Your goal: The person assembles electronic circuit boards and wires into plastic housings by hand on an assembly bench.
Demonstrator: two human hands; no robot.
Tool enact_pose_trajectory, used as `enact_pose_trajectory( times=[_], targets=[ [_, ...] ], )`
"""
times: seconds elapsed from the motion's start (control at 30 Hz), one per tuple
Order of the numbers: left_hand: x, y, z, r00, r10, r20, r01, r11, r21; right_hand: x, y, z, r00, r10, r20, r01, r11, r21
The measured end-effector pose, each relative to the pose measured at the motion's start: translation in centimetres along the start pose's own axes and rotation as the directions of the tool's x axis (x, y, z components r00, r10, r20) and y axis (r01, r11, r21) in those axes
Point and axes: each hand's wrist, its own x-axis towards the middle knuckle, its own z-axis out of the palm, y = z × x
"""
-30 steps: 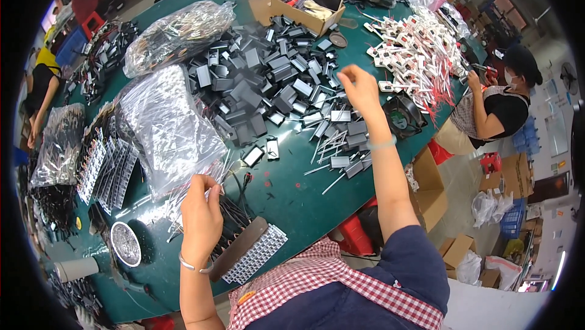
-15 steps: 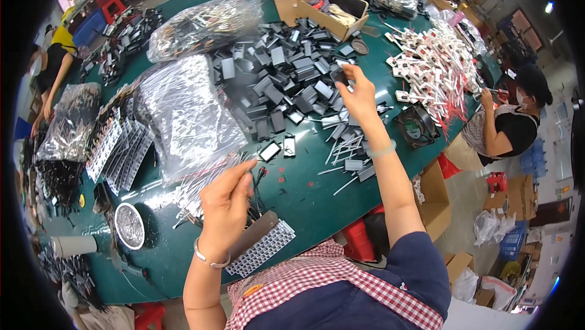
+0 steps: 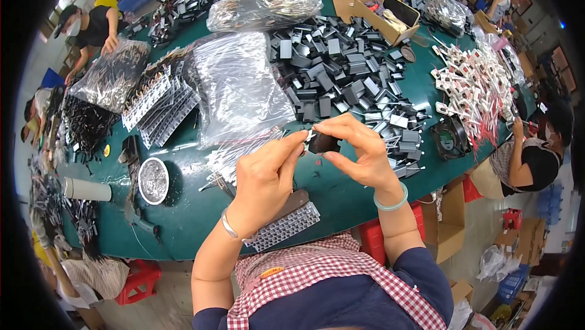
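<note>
While in right hand [image 3: 364,154]; black casing [image 3: 324,142]

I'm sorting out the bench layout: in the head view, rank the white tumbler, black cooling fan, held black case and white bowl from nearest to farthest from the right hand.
1. Black case: in the right hand.
2. Black cooling fan: to its right.
3. White bowl: left, past the left hand.
4. White tumbler: farther left.

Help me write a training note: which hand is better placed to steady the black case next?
Probably the right: the right hand holds the black case between thumb and fingers, while the left hand only meets its left end; whether it pinches something small is unclear.
</note>
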Motion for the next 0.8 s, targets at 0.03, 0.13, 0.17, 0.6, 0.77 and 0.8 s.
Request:
enact_pose_trajectory(
  times=[0.03, 0.13, 0.17, 0.6, 0.77, 0.8],
  targets=[
    [-0.2, -0.1, -0.1, 1.000, 0.021, -0.004, -0.021, 0.999, 0.030, 0.1, -0.3, 0.1, 1.000, -0.004, 0.003, 0.004, 1.000, 0.007],
    [-0.7, -0.6, -0.3, 0.997, 0.073, -0.024, -0.071, 0.992, 0.100, 0.3, -0.7, 0.7, 0.999, 0.022, 0.031, -0.023, 0.999, 0.049],
    [-0.9, -0.9, -0.2, 0.994, 0.106, -0.033, -0.101, 0.987, 0.126, 0.1, -0.7, 0.5, 0.999, 0.031, 0.036, -0.031, 0.999, 0.007],
    [-1.7, -1.3, -1.7, 0.979, 0.000, 0.204, -0.048, 0.972, 0.232, 1.4, -3.0, 1.3, 0.967, -0.108, 0.231, 0.186, 0.917, -0.353],
    [-1.8, -1.7, -1.7, 0.982, -0.019, 0.186, 0.016, 1.000, 0.016, 1.2, -2.7, 1.3, 0.966, -0.077, 0.249, 0.159, 0.929, -0.333],
    [-1.8, -1.6, -1.9, 0.983, -0.020, 0.182, 0.017, 1.000, 0.019, 1.0, -2.7, 1.2, 0.968, -0.060, 0.245, 0.138, 0.940, -0.314]
  ],
)
